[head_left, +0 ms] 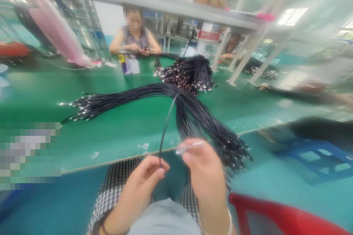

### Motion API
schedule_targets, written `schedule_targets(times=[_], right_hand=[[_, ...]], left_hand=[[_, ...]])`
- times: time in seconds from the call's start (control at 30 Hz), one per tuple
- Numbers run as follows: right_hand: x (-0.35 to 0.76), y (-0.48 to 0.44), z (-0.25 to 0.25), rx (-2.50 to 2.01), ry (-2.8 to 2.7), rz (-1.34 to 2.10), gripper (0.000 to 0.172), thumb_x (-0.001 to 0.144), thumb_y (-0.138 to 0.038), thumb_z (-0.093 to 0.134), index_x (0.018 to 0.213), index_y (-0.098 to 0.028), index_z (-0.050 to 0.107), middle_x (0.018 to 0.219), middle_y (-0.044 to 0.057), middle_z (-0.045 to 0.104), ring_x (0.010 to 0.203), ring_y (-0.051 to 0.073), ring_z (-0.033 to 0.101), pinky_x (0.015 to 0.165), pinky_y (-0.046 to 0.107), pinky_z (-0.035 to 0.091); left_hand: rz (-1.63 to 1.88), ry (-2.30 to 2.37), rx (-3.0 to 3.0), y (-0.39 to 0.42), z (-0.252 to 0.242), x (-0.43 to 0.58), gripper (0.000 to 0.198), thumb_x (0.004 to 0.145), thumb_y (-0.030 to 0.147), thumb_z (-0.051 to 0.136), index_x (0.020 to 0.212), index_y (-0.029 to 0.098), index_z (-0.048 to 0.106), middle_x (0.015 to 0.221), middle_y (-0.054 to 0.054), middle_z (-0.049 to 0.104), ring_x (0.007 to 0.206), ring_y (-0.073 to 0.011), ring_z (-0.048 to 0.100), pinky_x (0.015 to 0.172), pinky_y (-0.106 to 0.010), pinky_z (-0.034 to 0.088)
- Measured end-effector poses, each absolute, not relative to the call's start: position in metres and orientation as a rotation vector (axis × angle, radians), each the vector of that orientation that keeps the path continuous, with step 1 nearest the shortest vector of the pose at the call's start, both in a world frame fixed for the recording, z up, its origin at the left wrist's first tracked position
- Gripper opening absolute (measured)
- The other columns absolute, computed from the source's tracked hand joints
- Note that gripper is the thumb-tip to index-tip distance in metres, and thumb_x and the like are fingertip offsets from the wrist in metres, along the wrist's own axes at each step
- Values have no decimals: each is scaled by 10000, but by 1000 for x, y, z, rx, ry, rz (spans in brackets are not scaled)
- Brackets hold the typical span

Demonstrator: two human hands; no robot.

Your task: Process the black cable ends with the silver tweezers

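My left hand (142, 185) is closed in a pinch on a single black cable (164, 128), which curves up toward the bundle on the table. In my right hand (205, 174), between thumb and fingers, is a slim shiny silvery piece (190, 147); blur hides its exact kind. Both hands are over my lap at the table's front edge, a short gap apart. A long bundle of black cables (132, 93) with shiny metal ends lies across the table, and its right part hangs over the edge beside my right hand.
On the green table (116, 132), a heap of black cables (190, 71) lies behind the bundle, near a spray can (125, 65) and a white bottle (134, 65). A co-worker (135, 38) sits opposite. A red stool (264, 209) and a blue stool (317, 158) stand at right.
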State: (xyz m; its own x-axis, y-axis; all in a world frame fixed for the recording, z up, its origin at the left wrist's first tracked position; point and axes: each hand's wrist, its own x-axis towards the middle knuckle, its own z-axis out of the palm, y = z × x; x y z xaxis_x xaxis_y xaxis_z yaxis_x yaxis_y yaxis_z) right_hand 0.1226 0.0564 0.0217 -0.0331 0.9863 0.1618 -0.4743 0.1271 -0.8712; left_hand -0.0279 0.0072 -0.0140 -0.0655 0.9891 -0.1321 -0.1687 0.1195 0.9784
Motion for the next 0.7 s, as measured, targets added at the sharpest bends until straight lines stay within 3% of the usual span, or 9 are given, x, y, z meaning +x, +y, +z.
schedule_targets(times=[0.07, 0.2, 0.3, 0.7], right_hand=[[121, 41, 15, -722, -919, 1490, 213, 732, -192, 840, 916, -259, 757, 870, -5, 780, 813, 135, 737, 766, 213, 593], [108, 28, 7, -671, -867, 1538, 204, 753, -192, 823, 935, -251, 754, 999, 28, 790, 943, 169, 746, 858, 247, 592], [102, 29, 8, -674, -854, 1511, 177, 756, -170, 811, 908, -241, 754, 938, 12, 786, 856, 142, 749, 777, 205, 601], [110, 17, 19, -649, -843, 1546, 219, 751, -94, 788, 903, -249, 760, 848, -18, 792, 784, 108, 746, 711, 138, 594]], left_hand=[[1265, 1293, 937, 7, 2, -30, 149, 829, 317, 708, 912, 193, 722, 952, -52, 747, 868, -191, 701, 726, -255, 565], [1354, 1415, 847, 8, 18, -24, 173, 743, 326, 770, 822, 183, 713, 789, -38, 772, 699, -185, 719, 650, -255, 596], [1362, 1508, 961, 5, 17, -20, 159, 719, 335, 779, 783, 202, 719, 737, -16, 768, 626, -169, 711, 614, -231, 595], [1353, 1710, 1383, -23, 12, -20, 121, 813, 376, 732, 851, 264, 760, 774, 11, 782, 658, -155, 732, 612, -183, 582]])
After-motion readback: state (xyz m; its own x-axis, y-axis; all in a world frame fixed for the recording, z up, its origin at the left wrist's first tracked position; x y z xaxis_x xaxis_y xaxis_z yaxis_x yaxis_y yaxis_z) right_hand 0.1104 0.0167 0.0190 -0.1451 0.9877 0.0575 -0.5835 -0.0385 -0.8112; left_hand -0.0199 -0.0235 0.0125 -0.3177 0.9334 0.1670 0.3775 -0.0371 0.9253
